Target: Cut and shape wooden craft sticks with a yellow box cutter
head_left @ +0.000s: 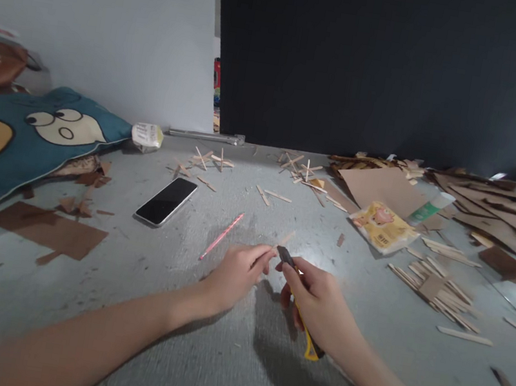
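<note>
My left hand (240, 272) pinches a small wooden craft stick (286, 239), whose far end points up and to the right past my fingertips. My right hand (318, 294) is wrapped round a yellow and black utility knife (311, 345). The knife's dark front end meets the stick close to my left fingertips; whether the blade is out is too small to tell. A pink pencil (222, 236) lies on the table just beyond my left hand. Farther left lies a smartphone (166, 201) with a dark screen.
Several craft sticks (439, 287) lie in a pile at the right. Near them are a yellow packet (382, 228), a glue stick (432, 207) and cardboard sheets (376, 187). Small stick pieces (305, 169) lie at the back. A blue cushion (67, 130) and cardboard scrap (51, 231) occupy the left.
</note>
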The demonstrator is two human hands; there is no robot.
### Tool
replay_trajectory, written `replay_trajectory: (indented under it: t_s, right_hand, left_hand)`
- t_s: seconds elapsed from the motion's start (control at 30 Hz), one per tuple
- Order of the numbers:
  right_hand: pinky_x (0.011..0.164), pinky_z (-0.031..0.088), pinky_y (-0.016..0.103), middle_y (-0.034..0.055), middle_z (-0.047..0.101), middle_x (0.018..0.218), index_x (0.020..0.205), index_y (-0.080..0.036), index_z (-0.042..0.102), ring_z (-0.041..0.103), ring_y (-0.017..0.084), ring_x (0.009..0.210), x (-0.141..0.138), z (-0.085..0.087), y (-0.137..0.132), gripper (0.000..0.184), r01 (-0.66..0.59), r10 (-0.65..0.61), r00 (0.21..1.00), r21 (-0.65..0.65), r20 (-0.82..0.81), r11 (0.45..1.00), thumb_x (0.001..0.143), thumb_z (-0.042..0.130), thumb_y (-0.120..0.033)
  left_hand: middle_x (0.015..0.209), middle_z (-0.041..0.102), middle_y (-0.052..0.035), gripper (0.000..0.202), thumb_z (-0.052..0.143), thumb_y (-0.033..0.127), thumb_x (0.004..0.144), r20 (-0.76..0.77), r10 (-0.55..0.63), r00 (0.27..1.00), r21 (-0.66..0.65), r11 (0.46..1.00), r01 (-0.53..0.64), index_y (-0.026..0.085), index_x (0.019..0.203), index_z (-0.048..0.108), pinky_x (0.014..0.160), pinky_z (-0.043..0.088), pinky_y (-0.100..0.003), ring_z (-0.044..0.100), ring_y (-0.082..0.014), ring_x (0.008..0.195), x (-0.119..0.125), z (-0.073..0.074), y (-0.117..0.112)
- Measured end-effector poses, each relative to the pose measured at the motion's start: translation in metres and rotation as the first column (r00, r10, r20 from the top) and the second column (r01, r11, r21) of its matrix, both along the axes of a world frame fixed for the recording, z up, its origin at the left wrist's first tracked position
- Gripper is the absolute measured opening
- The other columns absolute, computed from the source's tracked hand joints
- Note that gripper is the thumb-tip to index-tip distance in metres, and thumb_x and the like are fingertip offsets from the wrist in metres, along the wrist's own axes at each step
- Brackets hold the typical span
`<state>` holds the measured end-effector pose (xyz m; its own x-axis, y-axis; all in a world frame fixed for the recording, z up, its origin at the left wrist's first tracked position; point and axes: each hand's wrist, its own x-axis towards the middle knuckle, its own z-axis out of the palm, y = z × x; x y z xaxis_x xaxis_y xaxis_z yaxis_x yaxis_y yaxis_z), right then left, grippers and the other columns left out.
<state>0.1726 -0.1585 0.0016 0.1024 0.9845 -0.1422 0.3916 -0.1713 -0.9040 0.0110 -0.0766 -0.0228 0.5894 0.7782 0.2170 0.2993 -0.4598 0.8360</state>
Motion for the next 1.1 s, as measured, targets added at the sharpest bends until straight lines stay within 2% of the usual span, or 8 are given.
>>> replay_trajectory:
  t_s: [0.2,0.4,0.63,0.83,0.97,1.1]
  right_hand:
    - [0.031,0.033,0.021,-0.0041,0.060,0.051,0.084,-0.023,0.054,0.051,0.011,0.030,-0.003,0.002,0.000,0.035,-0.003,-0.008,0.993,-0.093,-0.121,0.996,0.093,0.049,-0.057]
    - [0.029,0.036,0.023,-0.0042,0.060,0.049,0.091,-0.022,0.056,0.052,0.014,0.029,-0.003,0.001,0.001,0.041,-0.028,-0.010,0.969,-0.147,-0.249,0.989,0.086,0.055,-0.063]
    - [0.032,0.042,0.025,-0.0036,0.061,0.048,0.104,-0.019,0.060,0.052,0.015,0.031,-0.001,0.006,0.003,0.051,-0.046,-0.034,0.922,-0.197,-0.385,0.979,0.080,0.061,-0.063]
    - [0.036,0.049,0.028,-0.0020,0.064,0.051,0.110,-0.018,0.060,0.054,0.016,0.034,-0.007,0.002,0.003,0.057,-0.063,-0.044,0.851,-0.185,-0.523,0.981,0.078,0.066,-0.065]
    - [0.038,0.050,0.029,-0.0012,0.066,0.054,0.106,-0.019,0.059,0.057,0.016,0.035,-0.014,-0.003,0.002,0.056,-0.065,-0.036,0.818,-0.154,-0.573,0.986,0.080,0.066,-0.068]
    - [0.037,0.050,0.029,-0.0022,0.065,0.054,0.103,-0.020,0.058,0.058,0.017,0.034,-0.018,-0.006,0.002,0.055,-0.064,-0.026,0.820,-0.136,-0.572,0.989,0.080,0.065,-0.070]
  left_hand:
    - [0.072,0.057,0.0024,0.034,0.040,0.033,0.108,-0.035,0.009,0.999,0.067,0.998,-0.007,0.020,0.082,0.058,0.066,0.037,-0.027,0.052,-0.0127,0.064,-0.002,-0.001,-0.003]
    - [0.073,0.058,0.0012,0.033,0.040,0.030,0.106,-0.050,0.005,0.999,0.077,0.997,-0.002,0.021,0.083,0.061,0.067,0.038,-0.027,0.052,-0.0144,0.068,-0.002,-0.003,-0.002]
    - [0.068,0.060,0.0020,0.037,0.038,0.040,0.106,0.025,0.001,1.000,-0.077,0.997,0.001,0.019,0.099,0.067,0.063,0.041,-0.026,0.054,-0.0141,0.061,0.001,-0.004,0.000]
    - [0.064,0.059,0.0021,0.037,0.040,0.042,0.106,0.060,0.049,0.997,-0.119,0.992,-0.041,0.020,0.085,0.063,0.062,0.041,-0.026,0.056,-0.0145,0.061,0.004,0.001,-0.001]
    - [0.065,0.060,0.0016,0.041,0.040,0.041,0.106,0.039,0.072,0.997,-0.065,0.995,-0.069,0.020,0.074,0.055,0.063,0.040,-0.026,0.056,-0.0135,0.062,0.004,0.003,-0.006]
    - [0.066,0.060,0.0017,0.040,0.039,0.039,0.107,0.023,0.081,0.996,-0.025,0.996,-0.080,0.021,0.074,0.055,0.063,0.039,-0.026,0.055,-0.0132,0.061,0.004,0.004,-0.008]
